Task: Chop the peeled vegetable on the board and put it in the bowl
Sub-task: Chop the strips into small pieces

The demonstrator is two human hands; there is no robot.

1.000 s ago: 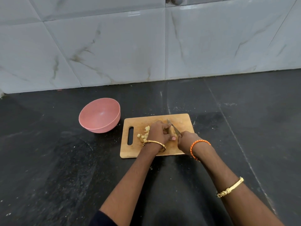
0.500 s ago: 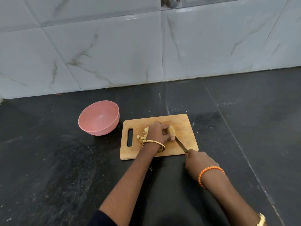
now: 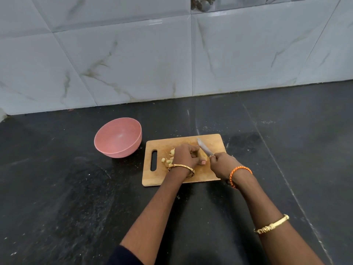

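A wooden chopping board [image 3: 214, 143] with a handle slot lies on the dark counter. My left hand [image 3: 185, 155] presses down on a pale peeled vegetable piece [image 3: 202, 156] at the board's middle, mostly hidden under the fingers. Several small cut cubes [image 3: 168, 160] lie just left of that hand. My right hand [image 3: 222, 165] grips a knife [image 3: 204, 147]; its blade slants up and away over the right side of the vegetable. A pink bowl [image 3: 107, 150] stands left of the board and looks empty.
The black stone counter [image 3: 57, 197] spreads around the board, flecked with small crumbs. A white marble-patterned tiled wall [image 3: 133, 64] rises behind it. Bangles and an orange thread band circle my wrists.
My right hand has come back from the board's front edge to the vegetable, and the knife blade now points away over it. My left hand has stayed on the vegetable.
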